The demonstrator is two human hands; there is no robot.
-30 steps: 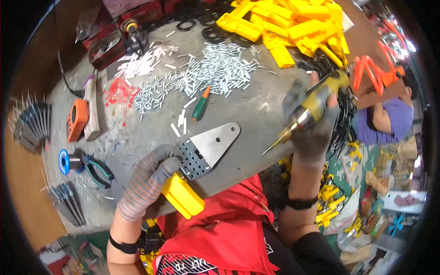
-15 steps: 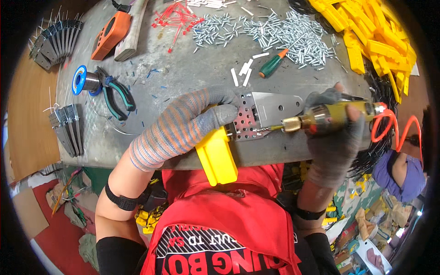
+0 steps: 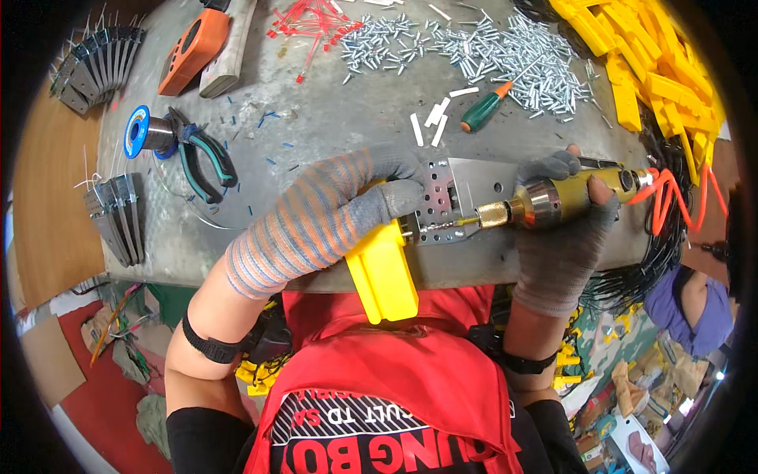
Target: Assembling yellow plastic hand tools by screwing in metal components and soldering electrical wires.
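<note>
My left hand (image 3: 335, 205), in a striped knitted glove, is closed around a yellow plastic housing (image 3: 385, 276) joined to a flat metal plate (image 3: 474, 175). Its thumb and fingers press at the plate's perforated end. The housing juts over the table's near edge. My right hand (image 3: 562, 253), in a grey fingerless glove, wraps around a gold air screwdriver (image 3: 557, 200) lying nearly level. The tool's thin bit points left, and its tip meets the plate's near edge beside the housing. Whether a screw sits under the tip is too small to tell.
Loose screws (image 3: 537, 67) lie at the back, with a green-handled screwdriver (image 3: 488, 107) and white tubes (image 3: 434, 114) nearer. Yellow housings (image 3: 671, 79) are heaped at far right. Pliers (image 3: 204, 162) and a solder spool (image 3: 146, 133) lie left. A red coiled hose (image 3: 669, 197) trails right.
The held plate and housing have shifted slightly right in the picture, as has the tabletop. The air screwdriver, blurred before, shows sharper now, with its bit still at the plate.
</note>
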